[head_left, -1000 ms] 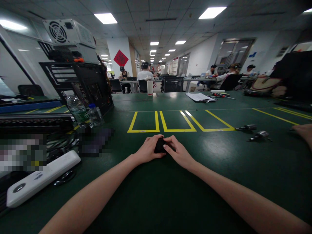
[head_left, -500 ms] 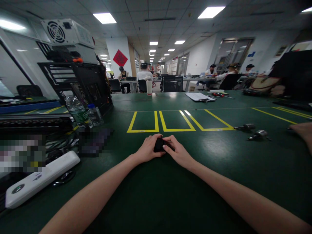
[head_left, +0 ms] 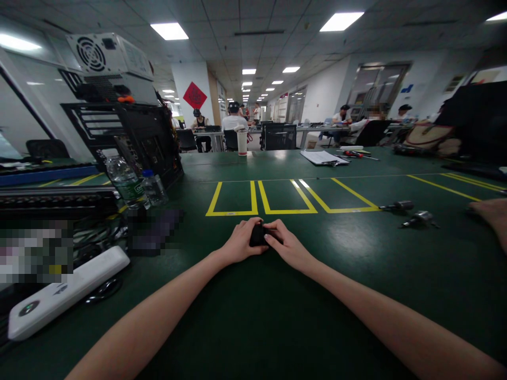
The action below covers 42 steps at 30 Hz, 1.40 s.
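Note:
Between my two hands, just in front of the yellow-taped rectangles, is a small black object [head_left: 257, 236] whose kind I cannot make out. My left hand [head_left: 240, 241] is closed around its left side, thumb near and fingers over the far edge. On the other side my right hand [head_left: 285, 244] pinches it with thumb and forefinger. The fingers cover much of it. Both hands rest low at the green table [head_left: 253, 316].
Yellow tape [head_left: 232, 214] marks rectangles ahead. Two metal tool parts [head_left: 420, 219] lie to the right, near another person's hand [head_left: 493, 214]. At left stand water bottles [head_left: 123, 177], a black computer case [head_left: 146, 140] and a white elongated device [head_left: 69, 290]. A clipboard [head_left: 322, 157] lies farther back.
Both hands keep nearly the same hold on the black object. The view has shifted very slightly.

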### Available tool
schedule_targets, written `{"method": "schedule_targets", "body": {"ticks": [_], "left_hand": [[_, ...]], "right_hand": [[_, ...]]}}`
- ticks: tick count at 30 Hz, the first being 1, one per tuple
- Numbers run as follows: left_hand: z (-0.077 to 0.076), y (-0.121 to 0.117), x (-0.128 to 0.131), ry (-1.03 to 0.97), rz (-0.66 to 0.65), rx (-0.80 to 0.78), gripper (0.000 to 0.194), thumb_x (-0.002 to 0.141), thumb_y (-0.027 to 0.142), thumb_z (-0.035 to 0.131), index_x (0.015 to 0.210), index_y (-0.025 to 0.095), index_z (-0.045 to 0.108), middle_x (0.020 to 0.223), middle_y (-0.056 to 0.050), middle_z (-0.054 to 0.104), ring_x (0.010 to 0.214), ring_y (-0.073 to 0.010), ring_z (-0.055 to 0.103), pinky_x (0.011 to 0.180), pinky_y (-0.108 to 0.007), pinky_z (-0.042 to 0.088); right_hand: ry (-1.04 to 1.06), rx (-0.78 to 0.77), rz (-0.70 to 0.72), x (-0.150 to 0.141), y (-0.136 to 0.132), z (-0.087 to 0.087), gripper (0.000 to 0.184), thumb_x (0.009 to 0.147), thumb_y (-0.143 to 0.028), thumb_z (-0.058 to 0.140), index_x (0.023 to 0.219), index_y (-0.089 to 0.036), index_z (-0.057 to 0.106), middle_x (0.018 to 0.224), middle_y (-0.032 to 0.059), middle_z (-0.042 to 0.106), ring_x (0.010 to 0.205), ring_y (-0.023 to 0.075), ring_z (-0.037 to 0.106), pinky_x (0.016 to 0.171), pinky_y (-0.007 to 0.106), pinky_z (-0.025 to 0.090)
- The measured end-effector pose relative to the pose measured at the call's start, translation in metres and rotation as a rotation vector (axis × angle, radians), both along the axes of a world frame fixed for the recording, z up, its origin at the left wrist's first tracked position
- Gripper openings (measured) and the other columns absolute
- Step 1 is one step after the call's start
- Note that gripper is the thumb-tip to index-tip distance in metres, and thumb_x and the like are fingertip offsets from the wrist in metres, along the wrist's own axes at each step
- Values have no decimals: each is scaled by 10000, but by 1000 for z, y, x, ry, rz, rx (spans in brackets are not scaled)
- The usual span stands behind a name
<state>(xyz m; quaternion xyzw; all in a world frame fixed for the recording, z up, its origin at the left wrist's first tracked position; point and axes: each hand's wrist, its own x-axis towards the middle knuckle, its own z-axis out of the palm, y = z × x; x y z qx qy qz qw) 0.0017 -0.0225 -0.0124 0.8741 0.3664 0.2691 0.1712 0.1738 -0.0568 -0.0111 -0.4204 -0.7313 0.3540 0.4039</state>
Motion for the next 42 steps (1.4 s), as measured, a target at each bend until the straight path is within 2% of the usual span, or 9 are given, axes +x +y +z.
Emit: {"method": "schedule_targets", "body": {"ticks": [5, 10, 15, 21, 25, 29, 32, 36, 42], "left_hand": [[-3, 2, 1, -7, 2, 16, 624, 656, 364, 632, 1177, 235, 313, 1112, -63, 466, 982, -247, 455, 820, -394, 376], [-3, 3, 1, -6, 14, 9, 611, 643, 348, 638, 1157, 238, 327, 1097, -61, 479, 975, -255, 460, 819, -407, 371], [0, 3, 0, -8, 5, -63, 596, 663, 359, 619, 1166, 258, 317, 1092, -55, 477, 996, -263, 448, 828, -431, 377], [-1, 5, -2, -16, 4, -142, 587, 685, 383, 600, 1180, 274, 304, 1123, -58, 462, 1027, -267, 436, 844, -452, 380], [-4, 8, -2, -21, 10, -153, 592, 678, 401, 608, 1174, 270, 313, 1118, -64, 469, 1030, -266, 441, 833, -450, 390], [-8, 12, -2, -16, 29, -153, 601, 672, 420, 609, 1172, 253, 322, 1109, -72, 476, 1023, -263, 449, 830, -453, 388], [-9, 15, -1, -8, 54, -165, 608, 664, 435, 608, 1166, 232, 331, 1106, -84, 474, 1010, -259, 460, 827, -450, 385], [-8, 15, 1, 10, 84, -173, 611, 651, 414, 621, 1162, 225, 345, 1094, -86, 473, 1017, -265, 456, 854, -444, 361], [-9, 15, 2, 2, 99, -193, 611, 641, 412, 628, 1155, 235, 348, 1082, -78, 475, 1000, -267, 465, 847, -444, 364]], "right_hand": [[34, 2, -3, 0, 4, -2, 205, 818, -231, 427, 1022, -216, 441, 1049, 36, 512, 1021, 161, 510, 897, 371, 412], [-47, 24, -50, 0, 8, -5, 275, 816, -238, 419, 1088, -202, 437, 1062, 56, 505, 998, 176, 509, 897, 403, 400], [-99, 87, -38, 1, 1, -2, 308, 789, -189, 449, 1093, -230, 427, 1031, 37, 500, 978, 172, 507, 879, 393, 411], [-138, 78, -56, 0, -1, -2, 335, 809, -199, 414, 1141, -232, 387, 1068, 46, 497, 994, 175, 509, 872, 386, 414], [-158, 52, -130, 1, 2, -6, 317, 842, -227, 348, 1157, -234, 381, 1023, 52, 535, 952, 185, 535, 846, 396, 425], [-151, 17, -266, 5, 5, -10, 345, 839, -270, 358, 1178, -211, 379, 1171, 84, 470, 1096, 221, 450, 917, 422, 366], [-202, -5, -308, 9, 5, -10, 427, 796, -365, 439, 1186, -201, 390, 1213, 100, 436, 1129, 256, 414, 942, 445, 331], [-323, -19, -294, 12, 6, -9, 601, 707, -462, 528, 1210, -172, 370, 1230, 118, 409, 1136, 278, 397, 940, 448, 324], [-395, -19, -151, 21, 11, -6, 607, 676, -390, 584, 1202, -174, 372, 1186, 102, 438, 1111, 248, 416, 930, 423, 336]]}}
